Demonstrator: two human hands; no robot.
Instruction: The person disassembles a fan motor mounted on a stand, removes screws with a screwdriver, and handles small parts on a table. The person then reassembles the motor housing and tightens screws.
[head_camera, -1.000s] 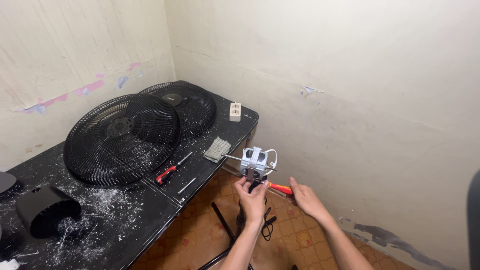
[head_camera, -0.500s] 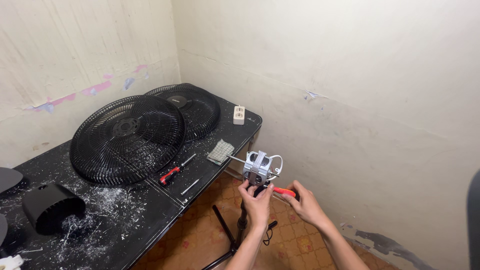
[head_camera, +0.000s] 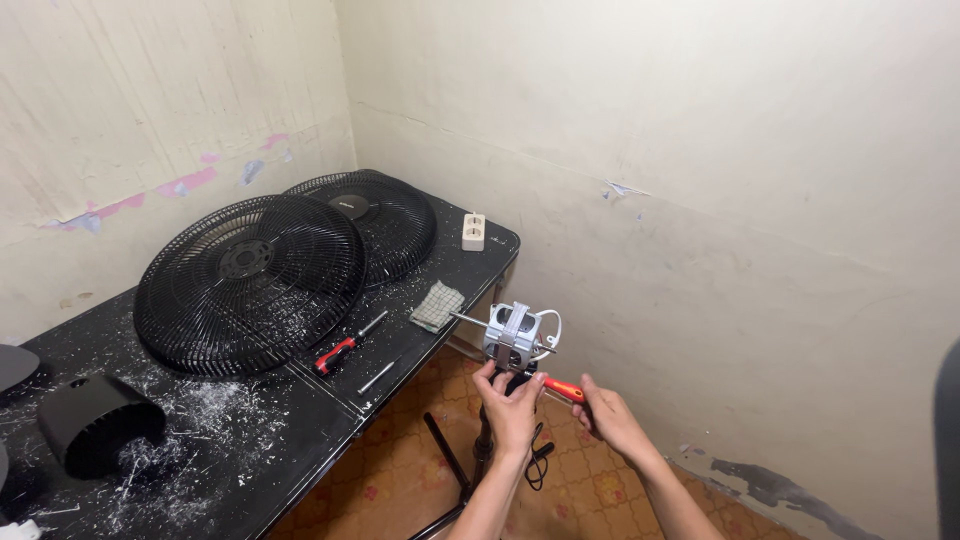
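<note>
A bare grey fan motor (head_camera: 514, 335) with a thin shaft pointing left sits on top of a black stand pole (head_camera: 486, 445). My left hand (head_camera: 511, 402) grips the black mount just under the motor. My right hand (head_camera: 610, 421) holds a red-handled screwdriver (head_camera: 563, 389) whose tip points at the motor's lower right side. A black cord (head_camera: 537, 463) hangs below my hands.
A black table (head_camera: 300, 440) covered with white shavings holds two black fan grilles (head_camera: 250, 282), a second red-handled screwdriver (head_camera: 347, 344), a loose metal rod (head_camera: 376, 377), a grey cloth (head_camera: 437, 305), a white socket block (head_camera: 473, 231) and a black motor cover (head_camera: 95, 430). Walls close in behind and right.
My right hand has moved in from the side, bringing the red-handled screwdriver up against the motor. My left hand has stayed on the mount.
</note>
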